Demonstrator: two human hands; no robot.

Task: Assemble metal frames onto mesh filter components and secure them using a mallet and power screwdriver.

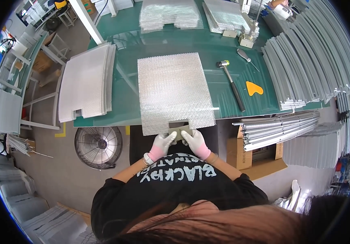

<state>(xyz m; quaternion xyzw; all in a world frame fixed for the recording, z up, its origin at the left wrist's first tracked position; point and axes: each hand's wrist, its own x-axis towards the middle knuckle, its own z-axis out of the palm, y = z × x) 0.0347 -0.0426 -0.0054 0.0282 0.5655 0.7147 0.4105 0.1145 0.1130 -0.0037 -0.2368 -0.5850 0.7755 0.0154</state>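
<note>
A silvery metal mesh sheet point(175, 89) lies flat before me, its near edge reaching past the table's front edge. That near edge has a rectangular notch. At the notch, my left hand point(163, 145) and my right hand point(196, 144) pinch a small grey-green rectangular piece point(179, 131) between thumbs and fingers. Whether this piece touches the mesh I cannot tell. Both hands wear white gloves with pink cuffs. To the right of the sheet lie a hammer point(232, 87) with a black handle, a screwdriver point(247, 58) and a yellow-orange scraper point(254, 88).
Stacked mesh sheets point(86, 81) stand at the green table's point(122, 105) left; more stacks point(170, 14) sit at the back. Grey panels point(305, 61) fill the right side. Below are a floor fan point(98, 147) and a cardboard box point(240, 154). A small press point(248, 34) stands back right.
</note>
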